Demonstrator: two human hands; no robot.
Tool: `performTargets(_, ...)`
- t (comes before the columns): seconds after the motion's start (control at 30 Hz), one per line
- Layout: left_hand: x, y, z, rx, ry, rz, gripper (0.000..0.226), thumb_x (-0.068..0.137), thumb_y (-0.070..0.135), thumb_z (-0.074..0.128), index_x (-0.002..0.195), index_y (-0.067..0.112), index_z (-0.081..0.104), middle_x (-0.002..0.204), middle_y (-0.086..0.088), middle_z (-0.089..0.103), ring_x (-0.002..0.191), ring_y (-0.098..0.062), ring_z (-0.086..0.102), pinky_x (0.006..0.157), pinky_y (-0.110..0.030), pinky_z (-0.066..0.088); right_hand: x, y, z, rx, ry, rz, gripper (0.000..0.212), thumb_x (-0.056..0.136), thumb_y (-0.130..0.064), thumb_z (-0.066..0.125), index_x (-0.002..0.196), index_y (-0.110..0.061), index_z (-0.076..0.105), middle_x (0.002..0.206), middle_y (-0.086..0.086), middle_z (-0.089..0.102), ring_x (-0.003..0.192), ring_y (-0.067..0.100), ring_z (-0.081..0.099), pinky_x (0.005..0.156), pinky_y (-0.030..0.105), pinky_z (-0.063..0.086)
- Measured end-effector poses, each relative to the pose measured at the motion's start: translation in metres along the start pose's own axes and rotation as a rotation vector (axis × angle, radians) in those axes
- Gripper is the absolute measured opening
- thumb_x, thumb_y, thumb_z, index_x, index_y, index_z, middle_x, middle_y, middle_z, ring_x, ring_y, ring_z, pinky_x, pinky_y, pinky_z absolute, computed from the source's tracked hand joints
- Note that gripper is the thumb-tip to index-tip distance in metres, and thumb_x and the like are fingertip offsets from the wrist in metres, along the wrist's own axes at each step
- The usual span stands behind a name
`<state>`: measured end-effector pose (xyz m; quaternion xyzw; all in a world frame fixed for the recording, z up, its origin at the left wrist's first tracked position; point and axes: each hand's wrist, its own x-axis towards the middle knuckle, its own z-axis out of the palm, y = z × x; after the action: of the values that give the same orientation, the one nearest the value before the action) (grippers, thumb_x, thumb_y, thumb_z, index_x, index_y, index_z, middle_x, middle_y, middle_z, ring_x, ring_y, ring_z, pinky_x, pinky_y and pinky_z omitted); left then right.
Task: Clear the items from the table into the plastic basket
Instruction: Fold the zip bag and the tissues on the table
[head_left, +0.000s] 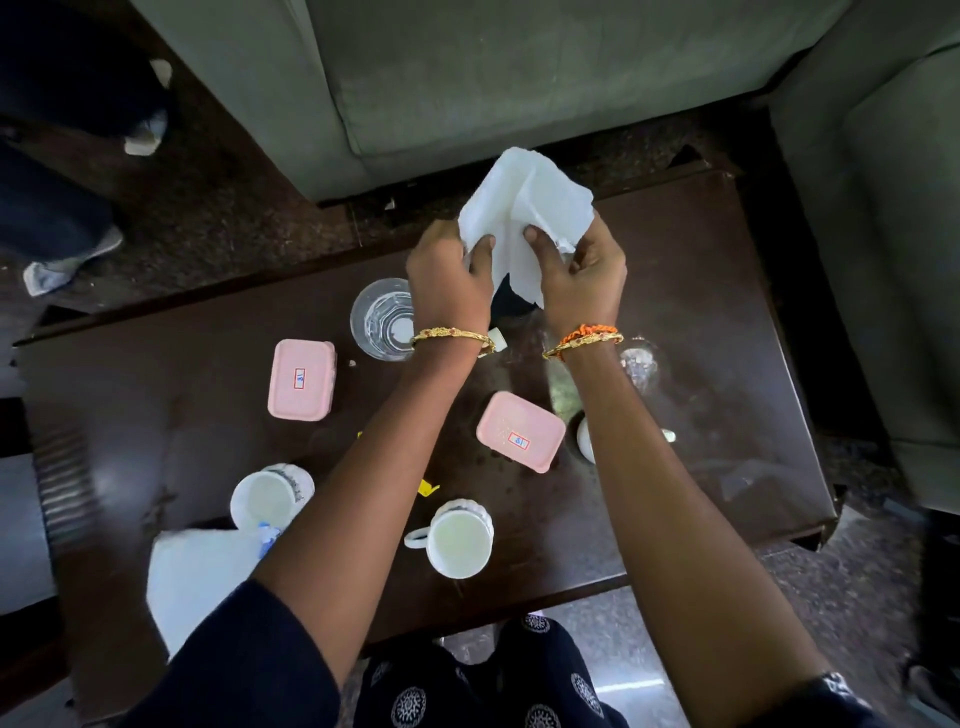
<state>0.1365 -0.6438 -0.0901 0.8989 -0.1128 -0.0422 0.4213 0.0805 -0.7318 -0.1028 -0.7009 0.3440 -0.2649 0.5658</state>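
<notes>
- Both hands are holding a white paper napkin (524, 208) up in the air above the far side of the table (717, 322), just beyond the drinking glass (382, 317).
- The left hand (449, 280) is pinching the napkin's left edge with thumb and curled fingers; the right hand (582, 275) is gripping its right side the same way, so neither hand is free.
- The napkin is looking very light, limp and easy to tear; a judgement: bunching it into one fist should be safe, and it needs no careful hold.
- The glass, nearer than the napkin, is looking hard, slippery and breakable, so it is asking for a grip round its wall.
- Nearer still than the glass, two pink lidded boxes (301, 379) (519, 431) are sitting flat; they seem light and stiff, best taken across the short sides.
- Nearest of all from the glass, two white mugs (270, 499) (460, 538) are standing upright; the handle is the likely hold.
- The plastic basket is not showing anywhere.
</notes>
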Motion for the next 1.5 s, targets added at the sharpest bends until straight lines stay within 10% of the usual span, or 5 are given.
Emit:
performTargets(0.7,-0.024,-0.021,0.015,0.290,-0.005,-0.051,0.021,0.084,0.023,0.065,0.094,0.004,0.065,0.098,-0.014,0.061,0.092,-0.031,0.059,0.060,-0.030,0.037,-0.006,0.023,-0.003,-0.730,-0.137,-0.060,0.026,0.079,-0.016,0.065,0.105,-0.008,0.065,0.115,0.013,0.056,0.108,0.033,0.042,0.084,0.037,0.033)
performTargets(0.9,-0.024,-0.020,0.011,0.144,0.015,-0.070,0.036,0.079,0.036,0.064,0.106,0.013,0.059,0.108,-0.012,0.053,0.094,-0.026,0.057,0.065,-0.032,0.047,-0.007,0.008,-0.009,-0.564,-0.087,-0.031,0.036,0.071,-0.038,0.073,0.101,-0.019,0.066,0.111,0.007,0.051,0.104,0.024,0.044,0.087,0.034,0.034)
performTargets(1.5,-0.025,-0.026,0.022,0.374,-0.044,-0.114,0.029,0.087,0.031,0.057,0.092,0.007,0.072,0.133,-0.011,0.050,0.128,-0.030,0.037,0.095,-0.047,0.033,-0.008,0.007,-0.005,-0.537,-0.073,0.045,0.022,0.080,-0.024,0.065,0.091,-0.005,0.066,0.112,0.011,0.055,0.104,0.026,0.045,0.092,0.048,0.044)
